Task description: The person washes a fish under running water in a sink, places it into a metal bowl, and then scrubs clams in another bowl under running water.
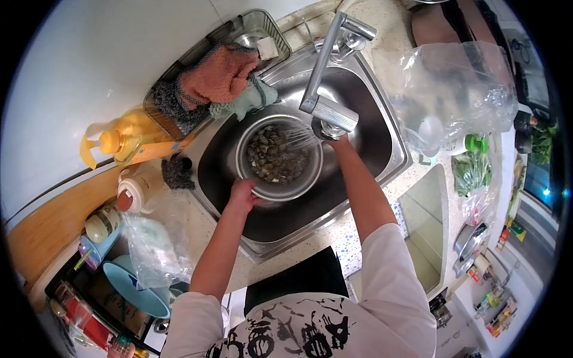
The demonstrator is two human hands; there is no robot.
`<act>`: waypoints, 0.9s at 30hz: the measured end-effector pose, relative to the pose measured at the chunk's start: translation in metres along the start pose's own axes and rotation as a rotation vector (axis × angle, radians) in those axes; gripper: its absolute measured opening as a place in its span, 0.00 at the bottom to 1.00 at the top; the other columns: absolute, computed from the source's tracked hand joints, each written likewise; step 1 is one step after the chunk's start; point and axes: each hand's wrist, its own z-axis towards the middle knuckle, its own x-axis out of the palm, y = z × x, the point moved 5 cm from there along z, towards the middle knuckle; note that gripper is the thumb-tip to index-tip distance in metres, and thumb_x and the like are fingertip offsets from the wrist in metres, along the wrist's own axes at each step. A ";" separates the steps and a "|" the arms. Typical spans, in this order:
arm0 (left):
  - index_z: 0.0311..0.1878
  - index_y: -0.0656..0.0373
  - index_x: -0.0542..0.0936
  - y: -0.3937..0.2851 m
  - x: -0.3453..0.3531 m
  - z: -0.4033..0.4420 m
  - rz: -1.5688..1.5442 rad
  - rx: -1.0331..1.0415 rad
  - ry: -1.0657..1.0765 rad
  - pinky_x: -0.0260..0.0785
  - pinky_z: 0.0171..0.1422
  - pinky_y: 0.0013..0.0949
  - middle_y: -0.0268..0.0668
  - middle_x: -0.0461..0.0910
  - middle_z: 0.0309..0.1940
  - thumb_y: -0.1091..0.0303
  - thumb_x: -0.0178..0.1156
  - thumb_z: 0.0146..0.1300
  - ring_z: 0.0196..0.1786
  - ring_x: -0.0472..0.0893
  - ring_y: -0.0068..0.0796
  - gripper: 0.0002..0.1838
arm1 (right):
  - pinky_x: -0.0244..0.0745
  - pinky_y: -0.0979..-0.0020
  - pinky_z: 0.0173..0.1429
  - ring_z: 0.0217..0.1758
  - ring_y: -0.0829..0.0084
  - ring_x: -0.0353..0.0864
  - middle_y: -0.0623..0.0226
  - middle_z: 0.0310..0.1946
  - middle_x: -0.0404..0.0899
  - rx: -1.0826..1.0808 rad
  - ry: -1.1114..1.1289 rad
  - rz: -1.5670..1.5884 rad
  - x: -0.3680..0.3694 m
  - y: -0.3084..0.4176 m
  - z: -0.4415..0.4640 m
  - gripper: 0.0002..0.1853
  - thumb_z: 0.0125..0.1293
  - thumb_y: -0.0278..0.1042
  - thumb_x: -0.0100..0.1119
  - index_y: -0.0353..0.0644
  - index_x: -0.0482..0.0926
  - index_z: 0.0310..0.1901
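A round metal bowl (pixel 243 170) sits in the stainless steel sink (pixel 280 221), holding many small dark and tan pieces that look like clams (pixel 277 156). My left hand (pixel 242 192) grips the bowl's near-left rim. Water sprays leftward into the bowl from the head of the chrome faucet (pixel 335 114). Just beneath that head, by the bowl's right side, is my right hand (pixel 339 143). Its fingers are mostly hidden, so whether it holds the faucet head or the bowl cannot be made out.
A rack (pixel 277 36) with orange and green cloths (pixel 218 74) stands behind the sink. To the left are a yellow pump bottle (pixel 128 137) and a dark scrubber (pixel 177 171). Plastic bags (pixel 456 89) and bagged greens (pixel 471 173) lie on the right counter.
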 end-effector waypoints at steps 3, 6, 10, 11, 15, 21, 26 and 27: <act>0.61 0.56 0.65 0.003 -0.002 0.005 -0.004 0.009 0.062 0.77 0.55 0.68 0.51 0.78 0.52 0.78 0.49 0.60 0.49 0.84 0.56 0.24 | 0.80 0.56 0.57 0.54 0.53 0.83 0.53 0.51 0.82 0.006 -0.010 0.142 -0.017 0.027 -0.010 0.23 0.57 0.35 0.66 0.45 0.80 0.56; 0.60 0.59 0.67 0.007 0.006 0.002 -0.005 0.016 0.051 0.77 0.56 0.67 0.50 0.79 0.51 0.78 0.49 0.59 0.50 0.84 0.55 0.23 | 0.79 0.57 0.58 0.54 0.53 0.83 0.55 0.52 0.82 -0.038 0.028 0.253 -0.008 0.052 -0.034 0.27 0.55 0.35 0.69 0.49 0.78 0.60; 0.60 0.59 0.68 0.018 0.012 0.013 -0.037 -0.032 0.055 0.78 0.56 0.64 0.49 0.79 0.50 0.78 0.49 0.58 0.50 0.85 0.52 0.23 | 0.74 0.54 0.64 0.58 0.54 0.79 0.56 0.54 0.80 -0.364 0.142 -0.219 0.038 0.069 -0.048 0.28 0.59 0.41 0.68 0.45 0.76 0.60; 0.60 0.59 0.68 0.017 0.017 0.011 -0.055 -0.034 0.080 0.78 0.56 0.63 0.49 0.79 0.50 0.78 0.49 0.58 0.50 0.85 0.52 0.23 | 0.71 0.52 0.66 0.61 0.51 0.77 0.54 0.58 0.78 -0.415 0.084 -0.201 0.040 0.072 -0.047 0.32 0.57 0.45 0.70 0.47 0.73 0.64; 0.63 0.54 0.66 0.013 0.024 0.003 -0.003 0.004 0.096 0.79 0.55 0.60 0.47 0.79 0.52 0.79 0.49 0.58 0.48 0.85 0.49 0.27 | 0.61 0.44 0.72 0.69 0.43 0.68 0.47 0.67 0.69 -0.353 0.023 -0.176 0.044 0.106 -0.050 0.44 0.53 0.58 0.71 0.52 0.67 0.70; 0.69 0.44 0.61 0.002 0.032 0.002 0.069 0.023 0.132 0.83 0.49 0.58 0.44 0.77 0.53 0.80 0.48 0.56 0.46 0.85 0.46 0.35 | 0.65 0.39 0.64 0.66 0.44 0.68 0.50 0.64 0.69 -0.202 0.259 -0.150 0.085 0.129 -0.048 0.42 0.47 0.65 0.72 0.53 0.73 0.63; 0.62 0.53 0.69 -0.014 0.038 -0.011 0.059 0.142 0.152 0.83 0.46 0.58 0.44 0.78 0.47 0.79 0.48 0.56 0.41 0.85 0.45 0.28 | 0.70 0.45 0.60 0.66 0.52 0.70 0.56 0.61 0.72 -0.425 0.432 -0.394 0.092 0.138 -0.071 0.36 0.46 0.55 0.72 0.54 0.76 0.59; 0.62 0.53 0.69 -0.015 0.037 -0.013 0.065 0.125 0.123 0.83 0.45 0.58 0.44 0.78 0.47 0.80 0.48 0.55 0.40 0.86 0.44 0.28 | 0.70 0.45 0.60 0.67 0.53 0.70 0.57 0.61 0.73 -0.449 0.461 -0.437 0.086 0.138 -0.076 0.35 0.47 0.53 0.72 0.54 0.76 0.59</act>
